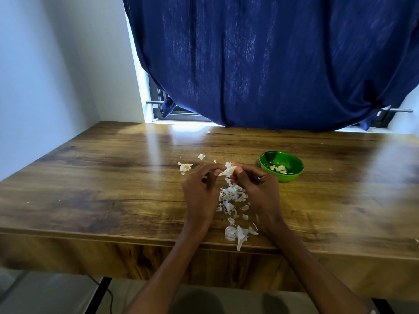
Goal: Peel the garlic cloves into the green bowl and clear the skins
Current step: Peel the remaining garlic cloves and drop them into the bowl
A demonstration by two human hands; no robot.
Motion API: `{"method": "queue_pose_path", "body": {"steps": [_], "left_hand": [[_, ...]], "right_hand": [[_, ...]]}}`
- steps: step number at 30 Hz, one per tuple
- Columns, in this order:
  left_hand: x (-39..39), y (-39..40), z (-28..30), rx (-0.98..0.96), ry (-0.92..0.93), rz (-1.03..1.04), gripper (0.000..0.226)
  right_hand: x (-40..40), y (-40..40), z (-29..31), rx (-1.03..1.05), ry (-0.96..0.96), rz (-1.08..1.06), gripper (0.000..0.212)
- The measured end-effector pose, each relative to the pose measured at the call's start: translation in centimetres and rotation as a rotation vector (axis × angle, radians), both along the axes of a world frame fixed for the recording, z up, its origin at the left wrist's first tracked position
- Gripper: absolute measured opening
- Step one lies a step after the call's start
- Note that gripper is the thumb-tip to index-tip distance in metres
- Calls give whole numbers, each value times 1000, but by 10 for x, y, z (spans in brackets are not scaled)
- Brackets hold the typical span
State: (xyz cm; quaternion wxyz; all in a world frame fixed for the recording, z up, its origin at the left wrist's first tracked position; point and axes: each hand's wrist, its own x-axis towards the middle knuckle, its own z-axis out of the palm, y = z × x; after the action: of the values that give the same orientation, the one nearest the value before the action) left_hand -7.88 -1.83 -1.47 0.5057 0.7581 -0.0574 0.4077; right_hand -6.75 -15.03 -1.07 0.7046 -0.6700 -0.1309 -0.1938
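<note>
Over the middle of the wooden table [102,177], both hands meet around one garlic clove [230,170]. My right hand [256,189] grips the clove, and my left hand [200,189] pinches a flap of its papery skin. Below the hands lies a heap of white garlic skins [233,197], trailing toward the near table edge, where larger skin pieces [238,234] lie. The green bowl [292,160] stands just right of my right hand and holds several peeled cloves [280,169]. A garlic remnant with skin [184,167] rests left of my left hand.
A loose skin scrap [201,156] lies beyond the hands. A dark blue curtain [260,64] hangs over the window behind the table's far edge. A pale wall [45,75] runs along the left. The near table edge [136,236] is close to my forearms.
</note>
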Motion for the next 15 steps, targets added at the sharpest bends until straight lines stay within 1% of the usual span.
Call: {"method": "queue_pose_path", "body": {"steps": [2,4,8,12,15], "left_hand": [[2,1,-1,22,34,16,26],[1,1,-1,-9,46,-8,29],[-1,-3,2,-25,16,-67,17],[-5,-6,5,-30,26,-104,25],[-7,-6,6,13,-34,-80,20]], "right_hand": [[1,0,0,15,26,2,16],[1,0,0,11,42,2,16],[0,-1,1,4,43,-1,15],[-1,1,3,7,62,3,11],[-3,1,5,0,54,24,10]]}}
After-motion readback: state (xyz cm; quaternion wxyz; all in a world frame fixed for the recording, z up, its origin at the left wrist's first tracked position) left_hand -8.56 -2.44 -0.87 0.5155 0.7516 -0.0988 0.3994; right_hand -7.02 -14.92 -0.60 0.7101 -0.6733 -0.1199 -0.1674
